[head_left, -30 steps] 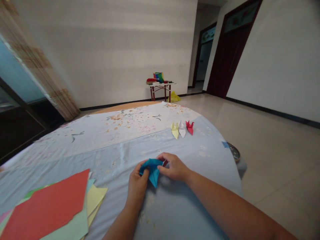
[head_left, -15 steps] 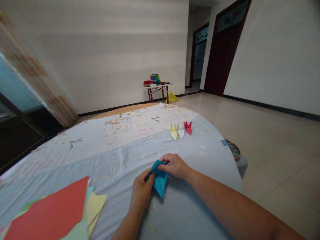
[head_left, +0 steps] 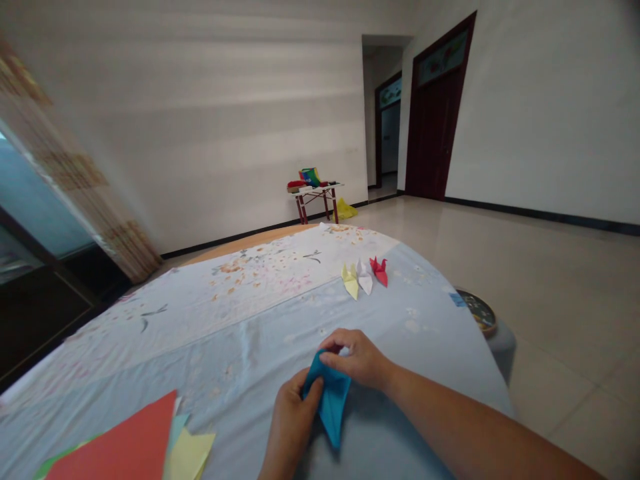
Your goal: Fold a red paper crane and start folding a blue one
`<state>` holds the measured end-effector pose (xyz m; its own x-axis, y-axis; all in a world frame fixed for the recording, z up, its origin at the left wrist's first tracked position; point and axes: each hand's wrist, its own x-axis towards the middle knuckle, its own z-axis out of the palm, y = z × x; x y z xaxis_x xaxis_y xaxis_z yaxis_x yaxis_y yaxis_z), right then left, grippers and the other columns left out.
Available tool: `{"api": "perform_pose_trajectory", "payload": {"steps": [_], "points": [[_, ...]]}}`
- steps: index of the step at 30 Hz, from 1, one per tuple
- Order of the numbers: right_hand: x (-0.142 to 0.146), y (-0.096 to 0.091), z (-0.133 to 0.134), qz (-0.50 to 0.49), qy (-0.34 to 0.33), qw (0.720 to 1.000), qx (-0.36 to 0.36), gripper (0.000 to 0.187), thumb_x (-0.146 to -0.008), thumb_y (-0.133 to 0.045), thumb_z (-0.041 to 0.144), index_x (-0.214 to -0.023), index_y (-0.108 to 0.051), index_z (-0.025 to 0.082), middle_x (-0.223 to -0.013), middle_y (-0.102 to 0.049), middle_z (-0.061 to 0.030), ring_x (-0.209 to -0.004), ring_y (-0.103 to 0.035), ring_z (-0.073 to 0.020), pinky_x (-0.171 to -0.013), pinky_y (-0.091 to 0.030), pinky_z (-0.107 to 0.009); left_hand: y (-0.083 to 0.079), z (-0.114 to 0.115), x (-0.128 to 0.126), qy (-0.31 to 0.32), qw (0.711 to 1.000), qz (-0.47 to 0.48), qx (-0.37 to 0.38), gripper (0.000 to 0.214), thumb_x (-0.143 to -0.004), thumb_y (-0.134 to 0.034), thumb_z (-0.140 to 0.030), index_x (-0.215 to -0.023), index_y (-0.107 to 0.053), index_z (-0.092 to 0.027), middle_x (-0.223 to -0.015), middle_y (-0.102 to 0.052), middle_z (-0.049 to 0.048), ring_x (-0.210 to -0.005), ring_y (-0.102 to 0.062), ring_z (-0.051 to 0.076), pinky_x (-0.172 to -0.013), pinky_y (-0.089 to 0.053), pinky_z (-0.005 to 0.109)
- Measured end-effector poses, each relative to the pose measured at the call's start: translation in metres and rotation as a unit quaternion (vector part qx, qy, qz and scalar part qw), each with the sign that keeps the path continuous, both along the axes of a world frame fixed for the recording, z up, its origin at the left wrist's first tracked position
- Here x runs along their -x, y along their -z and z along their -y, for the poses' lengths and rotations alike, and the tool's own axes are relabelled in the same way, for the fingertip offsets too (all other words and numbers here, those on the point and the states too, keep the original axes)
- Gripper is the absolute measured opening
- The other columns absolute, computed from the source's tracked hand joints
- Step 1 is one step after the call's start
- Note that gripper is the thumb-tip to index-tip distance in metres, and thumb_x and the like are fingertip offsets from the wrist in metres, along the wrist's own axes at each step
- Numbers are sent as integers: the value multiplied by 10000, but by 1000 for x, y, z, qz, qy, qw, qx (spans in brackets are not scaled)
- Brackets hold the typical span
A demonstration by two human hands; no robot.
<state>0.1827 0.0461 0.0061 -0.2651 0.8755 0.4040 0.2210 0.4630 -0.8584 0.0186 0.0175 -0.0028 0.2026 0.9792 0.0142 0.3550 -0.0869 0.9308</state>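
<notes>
A folded piece of blue origami paper [head_left: 334, 407] hangs between my two hands, its pointed end toward me. My left hand [head_left: 296, 403] pinches its left edge, thumb on top. At its upper corner my right hand [head_left: 357, 357] grips with thumb and fingers; the fingertips partly hide that corner. Beyond my hands stand three folded paper cranes in a row: a yellow crane [head_left: 351, 281], a white crane [head_left: 365, 277] and a red crane [head_left: 379, 271].
A stack of coloured paper, red sheet [head_left: 120, 440] uppermost, lies at the near left of the cloth-covered round table [head_left: 240, 373]. A stool [head_left: 501, 347] with a round dark object stands off the right edge. A small side table [head_left: 317, 192] is by the far wall.
The view has tilted up slightly, so everything sits lower. The blue paper is turned a little and looks longer and narrower, with both hands still on it.
</notes>
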Motion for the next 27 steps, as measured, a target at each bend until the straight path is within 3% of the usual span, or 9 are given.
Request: {"api": "perform_pose_trajectory", "payload": {"steps": [4, 8, 12, 17, 21, 27], "points": [[3, 0, 1, -7, 16, 1000, 7, 123, -726, -605, 222, -794, -684, 156, -691, -649, -14, -644, -577, -125, -628, -459, -228, -2, 1, -3, -7, 1000, -15, -5, 362, -773, -510, -439, -817, -715, -145, -646, -671, 6, -613, -578, 196, -556, -423, 255], [3, 0, 1, 1, 27, 1000, 9, 183, -766, -577, 282, -856, -677, 157, -730, -659, -25, -671, -586, -131, -645, -461, -240, -1, 1, -2, -27, 1000, -4, -11, 392, -769, -512, -483, -732, -709, -145, -606, -650, -8, -587, -562, 182, -547, -417, 244], [0, 2, -1, 8, 28, 999, 43, 287, -735, -618, 300, -989, -645, 170, -844, -670, -37, -731, -603, -142, -645, -473, -243, 0, 2, 3, -94, 995, 17, -21, 403, -772, -512, -494, -840, -708, -149, -663, -679, -7, -637, -589, 197, -585, -447, 254], [1, 10, -4, 23, 13, 997, 74, 165, -713, -612, 218, -850, -672, 151, -757, -671, -22, -667, -603, -132, -596, -461, -221, 1, 3, 5, -136, 989, 36, -44, 389, -752, -555, -444, -964, -685, -144, -873, -718, 32, -847, -627, 247, -758, -477, 304], [2, 13, -6, 22, 23, 997, 63, 131, -717, -602, 198, -807, -683, 148, -706, -663, -15, -647, -588, -128, -588, -441, -217, 1, 2, 2, -160, 984, 58, -49, 443, -735, -582, -377, -1106, -606, -136, -1090, -664, 84, -1046, -577, 253, -892, -438, 339], [2, 11, -5, 17, 16, 999, 39, 114, -722, -611, 211, -778, -689, 148, -636, -624, 1, -583, -536, -108, -537, -402, -200, 0, 1, 0, -132, 988, 30, -70, 356, -741, -567, -389, -999, -642, -155, -974, -694, 65, -957, -605, 263, -861, -448, 362]]}}
